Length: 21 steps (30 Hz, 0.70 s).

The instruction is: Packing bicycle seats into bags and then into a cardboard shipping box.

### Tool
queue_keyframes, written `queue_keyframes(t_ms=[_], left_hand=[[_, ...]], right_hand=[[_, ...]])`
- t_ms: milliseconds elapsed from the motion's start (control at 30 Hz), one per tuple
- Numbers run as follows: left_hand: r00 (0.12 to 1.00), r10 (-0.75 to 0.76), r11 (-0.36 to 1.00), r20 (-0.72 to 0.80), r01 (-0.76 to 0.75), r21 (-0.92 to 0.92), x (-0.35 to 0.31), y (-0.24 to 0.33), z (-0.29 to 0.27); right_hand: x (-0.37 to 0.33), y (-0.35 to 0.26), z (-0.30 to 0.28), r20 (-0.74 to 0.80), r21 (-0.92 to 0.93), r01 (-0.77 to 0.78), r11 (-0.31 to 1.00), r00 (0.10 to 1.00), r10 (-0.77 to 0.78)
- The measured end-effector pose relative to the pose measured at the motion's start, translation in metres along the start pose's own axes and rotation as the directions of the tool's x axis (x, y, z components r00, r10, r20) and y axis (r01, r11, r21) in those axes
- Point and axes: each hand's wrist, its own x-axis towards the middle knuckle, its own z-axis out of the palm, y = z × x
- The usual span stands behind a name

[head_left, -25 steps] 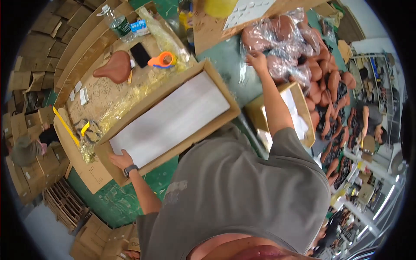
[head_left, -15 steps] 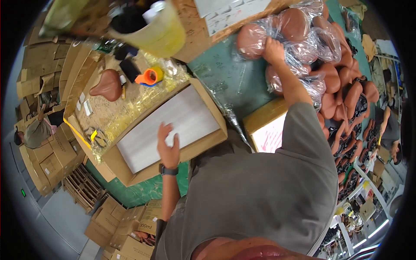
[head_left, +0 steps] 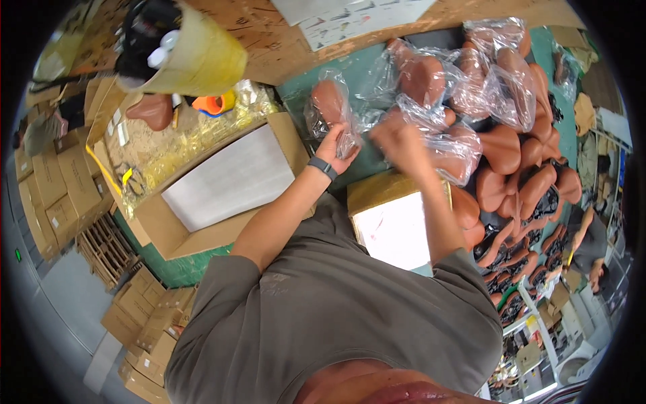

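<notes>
My left hand (head_left: 338, 149) is closed on the narrow end of a brown bicycle saddle (head_left: 328, 98) in a clear plastic bag, over the green tabletop (head_left: 294, 91). Just to its right, my right hand (head_left: 402, 147) is smeared by motion, so its fingers cannot be read. It hovers beside several other bagged brown saddles (head_left: 422, 79). An open cardboard box (head_left: 291, 129) lies left of my left forearm, with a pale sheet (head_left: 232, 176) lining its inside.
Unbagged saddles (head_left: 501, 151) are heaped at the right. A smaller box with a white top (head_left: 391, 227) stands near my body. At the left are a yellowish bucket (head_left: 212, 57), an orange tape dispenser (head_left: 214, 103) and a loose saddle (head_left: 152, 111). Another person (head_left: 584, 236) is at far right.
My left hand has gone from above the open box to the right and now holds a bagged saddle. That saddle sits farther left, away from the pile. My right hand has drawn back toward me.
</notes>
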Motion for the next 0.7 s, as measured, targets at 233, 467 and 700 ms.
queue_keyframes(t_ms=[233,467,700], left_hand=[[0.953,-0.163,0.964,0.255,0.099,0.248,-0.160,0.007,-0.006],[0.769,0.444,0.360,0.459,-0.622,0.695,-0.352,0.053,-0.091],[0.860,0.497,0.445,0.117,-0.368,0.816,-0.451,0.148,-0.301]], right_hand=[[0.194,0.104,-0.043,-0.196,-0.929,-0.005,0.370,0.854,-0.481],[0.197,0.092,0.052,-0.277,-0.926,-0.274,0.258,0.961,0.024],[0.006,0.010,0.007,-0.483,-0.608,-0.001,0.794,0.795,-0.368]])
